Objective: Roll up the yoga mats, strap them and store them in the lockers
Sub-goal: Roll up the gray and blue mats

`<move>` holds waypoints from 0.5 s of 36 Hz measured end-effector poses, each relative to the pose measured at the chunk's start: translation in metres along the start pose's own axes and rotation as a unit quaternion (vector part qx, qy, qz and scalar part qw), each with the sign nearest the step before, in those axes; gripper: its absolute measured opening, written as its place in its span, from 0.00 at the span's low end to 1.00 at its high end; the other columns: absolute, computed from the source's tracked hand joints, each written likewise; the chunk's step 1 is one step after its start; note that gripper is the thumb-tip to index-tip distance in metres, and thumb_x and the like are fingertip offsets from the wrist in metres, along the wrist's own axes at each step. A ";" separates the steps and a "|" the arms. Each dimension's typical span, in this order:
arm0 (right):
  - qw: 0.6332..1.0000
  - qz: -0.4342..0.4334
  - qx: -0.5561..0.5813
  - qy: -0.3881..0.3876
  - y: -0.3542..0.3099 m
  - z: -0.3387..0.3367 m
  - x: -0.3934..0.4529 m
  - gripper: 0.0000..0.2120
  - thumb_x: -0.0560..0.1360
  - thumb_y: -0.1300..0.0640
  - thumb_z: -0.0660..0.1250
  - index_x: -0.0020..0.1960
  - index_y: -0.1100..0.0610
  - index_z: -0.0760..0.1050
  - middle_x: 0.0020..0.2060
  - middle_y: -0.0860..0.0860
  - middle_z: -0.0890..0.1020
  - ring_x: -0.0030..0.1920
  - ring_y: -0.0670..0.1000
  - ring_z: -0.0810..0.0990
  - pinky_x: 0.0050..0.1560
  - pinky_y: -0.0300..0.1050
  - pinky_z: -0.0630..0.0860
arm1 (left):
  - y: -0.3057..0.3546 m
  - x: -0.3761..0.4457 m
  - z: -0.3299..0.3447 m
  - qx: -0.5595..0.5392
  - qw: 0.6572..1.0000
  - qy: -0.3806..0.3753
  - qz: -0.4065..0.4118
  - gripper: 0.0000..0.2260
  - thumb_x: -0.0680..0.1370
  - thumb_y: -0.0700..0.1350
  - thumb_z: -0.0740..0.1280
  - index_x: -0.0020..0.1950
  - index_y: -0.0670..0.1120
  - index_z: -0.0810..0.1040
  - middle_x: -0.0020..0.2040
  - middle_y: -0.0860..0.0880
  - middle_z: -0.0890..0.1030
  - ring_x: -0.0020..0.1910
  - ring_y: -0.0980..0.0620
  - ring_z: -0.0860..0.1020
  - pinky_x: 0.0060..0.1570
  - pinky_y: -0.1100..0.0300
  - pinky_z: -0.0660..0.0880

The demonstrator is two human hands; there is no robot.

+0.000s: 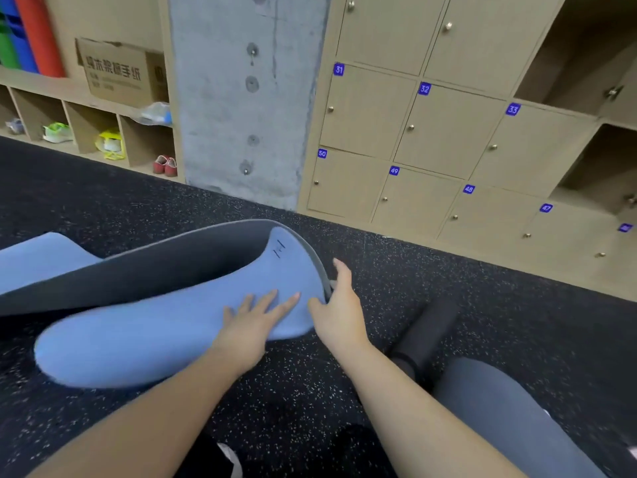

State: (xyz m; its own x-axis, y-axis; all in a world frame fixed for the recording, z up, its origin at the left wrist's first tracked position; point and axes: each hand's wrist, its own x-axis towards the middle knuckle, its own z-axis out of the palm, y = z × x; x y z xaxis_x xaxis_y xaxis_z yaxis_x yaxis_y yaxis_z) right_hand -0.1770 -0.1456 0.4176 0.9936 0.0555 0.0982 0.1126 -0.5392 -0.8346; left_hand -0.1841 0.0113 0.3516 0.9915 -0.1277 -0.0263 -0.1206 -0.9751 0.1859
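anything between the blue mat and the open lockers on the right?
Nothing visible on the floor between the blue mat and the open lockers. Left hand presses flat on the mat, right hand grips its edge. The mat is only loosely folded, not rolled or strapped.

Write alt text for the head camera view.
A person's two bare hands work a blue foam yoga mat with a dark grey underside on black speckled flooring: the left hand presses flat on it, the right hand grips its curled edge. Behind stand numbered beige wooden lockers.
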 end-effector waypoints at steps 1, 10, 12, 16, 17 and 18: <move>1.000 0.014 -0.013 -0.006 0.008 -0.003 -0.001 0.34 0.77 0.62 0.62 0.77 0.49 0.51 0.59 0.49 0.76 0.53 0.52 0.79 0.50 0.49 0.77 | 0.002 -0.002 0.004 0.016 1.000 -0.015 0.012 0.49 0.73 0.26 0.53 0.65 0.71 0.28 0.80 0.54 0.42 0.78 0.41 0.47 0.70 0.40 0.53; 0.987 0.066 -0.128 -0.073 0.074 -0.020 -0.014 0.26 0.77 0.61 0.62 0.73 0.53 0.61 0.66 0.53 0.72 0.63 0.53 0.73 0.59 0.44 0.70 | 0.041 -0.014 0.054 0.020 0.993 -0.101 0.051 0.49 0.74 0.25 0.53 0.67 0.71 0.28 0.79 0.56 0.37 0.78 0.42 0.43 0.73 0.41 0.52; 0.982 0.068 -0.155 -0.086 0.085 -0.022 -0.016 0.26 0.76 0.61 0.62 0.73 0.54 0.63 0.67 0.54 0.70 0.63 0.54 0.73 0.61 0.44 0.70 | 0.047 -0.013 0.068 -0.008 0.993 -0.100 0.061 0.49 0.75 0.26 0.53 0.64 0.73 0.27 0.79 0.56 0.37 0.78 0.42 0.42 0.73 0.42 0.51; 0.976 0.072 -0.182 -0.097 0.101 -0.031 -0.016 0.24 0.76 0.63 0.61 0.72 0.57 0.65 0.66 0.55 0.69 0.63 0.55 0.73 0.62 0.44 0.68 | 0.055 -0.012 0.086 -0.027 0.991 -0.103 0.075 0.46 0.78 0.32 0.57 0.63 0.73 0.26 0.78 0.56 0.36 0.78 0.43 0.41 0.74 0.43 0.50; 0.974 0.073 -0.189 -0.101 0.105 -0.034 -0.016 0.25 0.76 0.63 0.61 0.72 0.57 0.64 0.67 0.55 0.68 0.63 0.56 0.73 0.63 0.44 0.67 | 0.056 -0.011 0.089 -0.024 0.990 -0.107 0.086 0.46 0.79 0.36 0.60 0.62 0.73 0.25 0.78 0.57 0.36 0.78 0.43 0.42 0.75 0.45 0.51; 0.973 0.073 -0.194 -0.105 0.108 -0.036 -0.015 0.25 0.76 0.64 0.61 0.73 0.58 0.63 0.67 0.55 0.67 0.64 0.56 0.72 0.63 0.44 0.67 | 0.055 -0.010 0.093 -0.022 0.989 -0.111 0.097 0.45 0.80 0.41 0.62 0.62 0.72 0.25 0.78 0.57 0.36 0.78 0.44 0.42 0.75 0.46 0.51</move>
State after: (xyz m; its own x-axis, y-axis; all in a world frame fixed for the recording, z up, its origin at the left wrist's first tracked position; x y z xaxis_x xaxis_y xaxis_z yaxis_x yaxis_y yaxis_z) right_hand -0.1797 -0.2353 0.3455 0.9830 0.1028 -0.1521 0.0001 -0.8290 -0.5593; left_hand -0.2049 -0.0576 0.2705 0.9140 -0.3535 -0.1991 -0.3010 -0.9199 0.2513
